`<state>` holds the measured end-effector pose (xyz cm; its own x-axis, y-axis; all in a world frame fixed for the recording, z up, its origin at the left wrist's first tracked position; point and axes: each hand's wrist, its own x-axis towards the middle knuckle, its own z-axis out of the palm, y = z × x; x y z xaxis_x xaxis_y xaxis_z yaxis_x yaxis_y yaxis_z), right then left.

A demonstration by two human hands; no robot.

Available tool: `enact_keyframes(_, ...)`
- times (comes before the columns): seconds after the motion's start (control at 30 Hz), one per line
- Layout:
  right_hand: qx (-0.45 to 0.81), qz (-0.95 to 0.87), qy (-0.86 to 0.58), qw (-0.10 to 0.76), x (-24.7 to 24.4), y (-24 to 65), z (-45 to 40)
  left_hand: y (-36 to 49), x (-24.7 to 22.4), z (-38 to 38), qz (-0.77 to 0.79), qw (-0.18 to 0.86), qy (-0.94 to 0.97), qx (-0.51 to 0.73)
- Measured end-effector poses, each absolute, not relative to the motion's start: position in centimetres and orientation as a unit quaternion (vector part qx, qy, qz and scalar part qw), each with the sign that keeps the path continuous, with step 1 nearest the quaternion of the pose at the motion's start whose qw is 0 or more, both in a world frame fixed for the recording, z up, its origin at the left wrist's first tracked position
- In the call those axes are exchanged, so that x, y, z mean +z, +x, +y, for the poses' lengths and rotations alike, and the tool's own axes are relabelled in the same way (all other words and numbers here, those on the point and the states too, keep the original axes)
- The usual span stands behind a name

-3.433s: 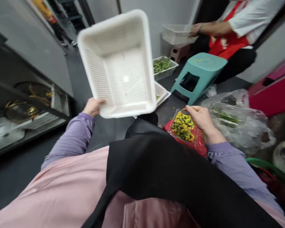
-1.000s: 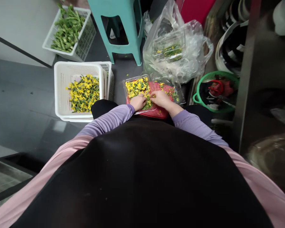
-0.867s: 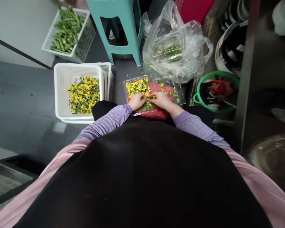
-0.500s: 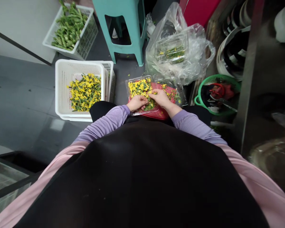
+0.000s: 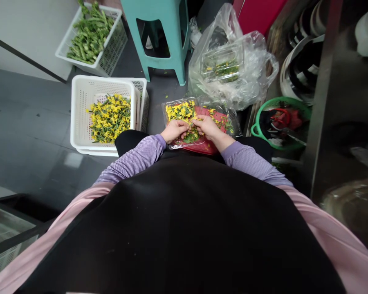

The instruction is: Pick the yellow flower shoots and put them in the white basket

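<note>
Over my lap, a clear plastic box [image 5: 164, 114] holds yellow flowers [image 5: 180, 110] with green stems, tightly packed at its far side. Its see-through lid [image 5: 236, 124] lies folded out to the right, with loose flower bits around it on a red surface [image 5: 207, 148] underneath. My left hand [image 5: 174, 131] is over the box's near part, fingers pinched; what they hold is too small to make out. Facing it, my right hand [image 5: 208, 126] pinches a small yellow flower at its fingertips. The two hands are close together but apart.
At left, stacked white baskets [image 5: 79, 139] hold more yellow flowers. Behind them is a basket [image 5: 113, 57] of green stalks. A teal stool [image 5: 159, 63] stands ahead. A plastic bag [image 5: 254, 73] with another clear box and a green basin [image 5: 255, 130] are at right, beside a metal edge [image 5: 320, 102].
My left hand has shifted slightly up, its fingers now pinched nearer the right hand's fingertips. My right hand has hardly moved.
</note>
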<state>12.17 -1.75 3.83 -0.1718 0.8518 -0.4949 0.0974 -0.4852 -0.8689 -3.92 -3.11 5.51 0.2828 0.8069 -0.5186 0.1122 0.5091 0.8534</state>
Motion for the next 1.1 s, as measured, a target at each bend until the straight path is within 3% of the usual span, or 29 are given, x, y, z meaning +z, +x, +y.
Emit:
enact_keyframes(0.17, 0.706, -0.350, -0.538, 0.300, 4.7, 12.2, -2.1, -3.9, 6.3, -2.6, 0.482, 0.751, 0.279, 0.355)
enact_keyframes(0.3, 0.772, -0.338, -0.472, 0.260, 4.8, 12.2, -2.7, -3.6, 6.6, -2.4, 0.499, 0.743, 0.238, 0.377)
enact_keyframes(0.63, 0.768, -0.378, -0.464, 0.229, 4.8, 13.2, -2.6, -3.8, 7.2, -3.1, 0.577, 0.687, 0.324, 0.300)
enact_keyframes(0.93, 0.821, -0.386, -0.387, 0.164, 5.8, 15.1, -2.1, -5.1, 7.4, -2.7, 0.538, 0.671, 0.465, 0.208)
enact_keyframes(1.03, 0.842, -0.381, -0.343, 0.166, 6.2, 15.9, -1.8, -5.4, 6.7, -2.3, 0.566, 0.609, 0.541, 0.129)
enact_keyframes(1.1, 0.845, -0.358, -0.330, 0.221, 6.4, 16.5, -1.4, -5.6, 5.9, -1.8, 0.594, 0.484, 0.638, 0.081)
